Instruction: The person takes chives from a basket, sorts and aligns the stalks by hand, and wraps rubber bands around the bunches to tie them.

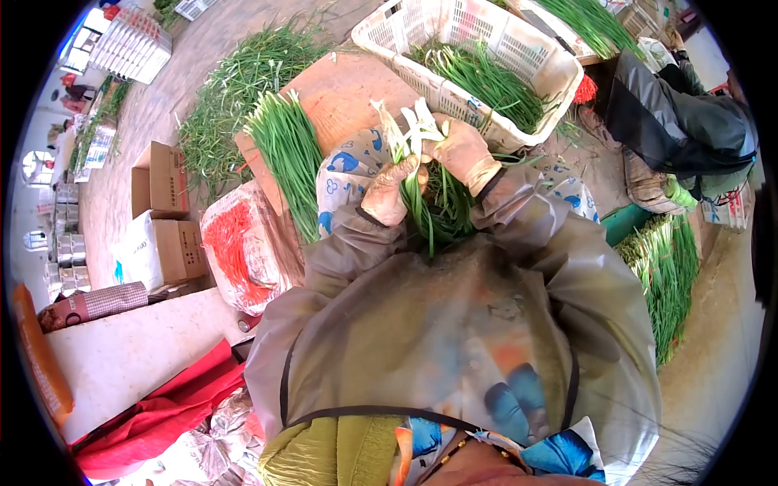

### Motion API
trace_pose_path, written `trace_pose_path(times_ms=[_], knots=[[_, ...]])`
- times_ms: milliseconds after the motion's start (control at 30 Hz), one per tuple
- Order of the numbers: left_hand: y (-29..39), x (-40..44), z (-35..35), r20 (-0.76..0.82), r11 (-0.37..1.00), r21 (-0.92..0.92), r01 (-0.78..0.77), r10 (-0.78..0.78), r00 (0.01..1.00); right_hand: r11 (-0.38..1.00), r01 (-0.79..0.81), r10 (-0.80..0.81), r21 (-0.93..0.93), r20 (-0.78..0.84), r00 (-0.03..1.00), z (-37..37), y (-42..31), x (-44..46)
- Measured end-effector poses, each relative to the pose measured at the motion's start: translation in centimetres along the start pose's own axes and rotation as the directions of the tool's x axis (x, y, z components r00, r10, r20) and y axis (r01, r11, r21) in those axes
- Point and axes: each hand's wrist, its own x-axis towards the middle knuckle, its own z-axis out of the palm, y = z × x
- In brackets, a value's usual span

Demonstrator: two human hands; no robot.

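In front of my lap, both gloved hands grip a small bunch of garlic chives [422,123], pale stalk ends up and green leaves hanging toward my apron. My left hand [387,194] is closed around the stalks from the left. My right hand [466,158] is closed on the same bunch from the right, near the white ends. A neat pile of garlic chives [285,154] lies on a wooden board [348,85] beyond my left hand. More chives [490,81] rest inside a white plastic crate [559,85] past my right hand.
A loose heap of greens [243,89] covers the floor at the upper left. Red ties [235,243] lie on a sack at my left, near cardboard boxes [166,182]. Bundled chives [668,275] stand at my right. Another person [681,121] sits at the upper right.
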Motion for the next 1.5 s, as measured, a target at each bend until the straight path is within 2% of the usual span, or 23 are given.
trace_pose_path(times_ms=[67, 100, 133, 200, 267, 333, 400, 600, 667, 733, 800, 867, 900, 1000, 1067, 1133, 1200, 1267, 1300, 1333, 1400, 1433, 1500], knots=[[0.1, 0.1, -0.4, -0.044, 1.0, 0.0, -0.008, 0.008, 0.999, 0.984, 0.166, -0.158, 0.072, -0.1, 0.982, 0.3, 1.4, 0.0], [0.6, 0.0, 0.4, -0.015, 0.997, -0.008, -0.073, 0.073, 0.997, 0.932, 0.066, -0.076, 0.356, 0.015, 0.997, 0.1, 0.1, -1.0], [1.1, -0.2, 1.3, 0.013, 0.99, -0.019, -0.139, 0.139, 0.99, 0.918, 0.031, -0.086, 0.396, 0.123, 0.989, -0.6, -1.2, -1.5], [1.1, -0.2, 1.9, 0.03, 0.985, -0.057, -0.161, 0.163, 0.986, 0.91, -0.025, -0.049, 0.413, 0.167, 0.985, -0.8, -1.0, -1.4], [-0.1, 0.7, 1.0, -0.066, 0.971, -0.008, -0.238, 0.237, 0.969, 0.888, 0.036, -0.101, 0.459, 0.119, 0.988, -0.5, -1.4, -1.4], [0.5, 0.2, 2.8, -0.044, 0.971, -0.084, -0.225, 0.222, 0.974, 0.913, 0.082, -0.113, 0.399, 0.053, 0.992, -0.5, -1.1, -0.8], [0.4, 0.0, 2.6, -0.059, 0.948, -0.038, -0.316, 0.313, 0.948, 0.945, -0.016, -0.004, 0.328, 0.062, 0.998, -0.9, -1.3, -0.7], [0.3, -0.4, 2.9, -0.06, 0.931, -0.015, -0.364, 0.363, 0.93, 0.852, -0.092, 0.047, 0.515, 0.098, 0.994, -0.7, -1.2, -1.2], [-0.1, 0.0, 2.2, -0.031, 0.932, -0.002, -0.362, 0.362, 0.932, 0.974, 0.0, -0.021, 0.225, 0.088, 0.996, -0.9, -0.9, -0.9], [-0.3, 0.5, 1.6, 0.078, 0.894, 0.084, -0.441, 0.435, 0.897, 0.977, -0.035, -0.003, 0.209, 0.177, 0.984, -0.4, -2.8, -1.6], [-0.4, 1.0, 1.4, -0.014, 0.886, 0.086, -0.456, 0.459, 0.889, 0.958, -0.063, 0.006, 0.279, 0.202, 0.979, -0.1, -3.2, -2.1], [0.6, 0.9, 1.1, -0.218, 0.812, 0.382, -0.441, 0.544, 0.81, 0.968, -0.024, 0.01, 0.248, 0.058, 0.998, 0.2, -2.6, -2.2], [0.8, 0.8, 0.5, -0.265, 0.806, 0.409, -0.428, 0.554, 0.789, 0.955, -0.004, -0.015, 0.297, 0.062, 0.998, -0.3, -2.3, -2.1], [0.6, 1.5, -1.6, -0.252, 0.885, 0.136, -0.444, 0.465, 0.849, 0.836, -0.014, 0.048, 0.549, -0.047, 0.998, -3.7, -4.8, -2.7], [1.0, 0.9, -0.6, -0.212, 0.872, 0.21, -0.442, 0.482, 0.85, 0.791, 0.036, -0.084, 0.61, 0.049, 0.995, -6.9, -4.6, -2.0], [0.5, 1.6, -0.6, -0.123, 0.811, 0.251, -0.528, 0.568, 0.814, 0.893, 0.123, -0.121, 0.433, -0.031, 0.992, -6.6, -6.7, -2.8], [0.0, 2.4, -0.6, -0.13, 0.83, 0.23, -0.508, 0.543, 0.829, 0.914, -0.098, 0.058, 0.395, 0.113, 0.992, -5.3, -7.5, -2.8], [-0.6, 2.7, -0.2, -0.167, 0.841, 0.272, -0.468, 0.52, 0.838, 0.9, -0.052, 0.009, 0.432, 0.101, 0.995, -2.9, -7.0, -2.9], [-1.3, 2.8, -0.4, -0.138, 0.819, 0.318, -0.477, 0.538, 0.832, 0.99, 0.033, -0.05, 0.14, 0.119, 0.992, -2.6, -6.9, -2.6], [-1.7, 2.7, -0.3, -0.11, 0.795, 0.365, -0.484, 0.553, 0.826, 0.979, 0.123, -0.098, -0.159, 0.158, 0.983, -2.4, -6.7, -2.1], [-1.7, 2.1, 1.2, -0.119, 0.819, 0.339, -0.463, 0.526, 0.842, 0.932, -0.083, 0.051, 0.353, 0.099, 0.994, -1.2, -1.5, 0.9], [-1.6, 1.9, 2.4, -0.141, 0.8, 0.354, -0.485, 0.558, 0.818, 0.925, 0.029, -0.023, 0.38, -0.019, 1.0, -0.1, -2.8, 0.6], [-1.8, 1.7, 2.2, -0.166, 0.782, 0.37, -0.502, 0.587, 0.792, 0.943, 0.006, 0.003, 0.334, -0.025, 1.0, -0.6, -5.0, -0.2]])
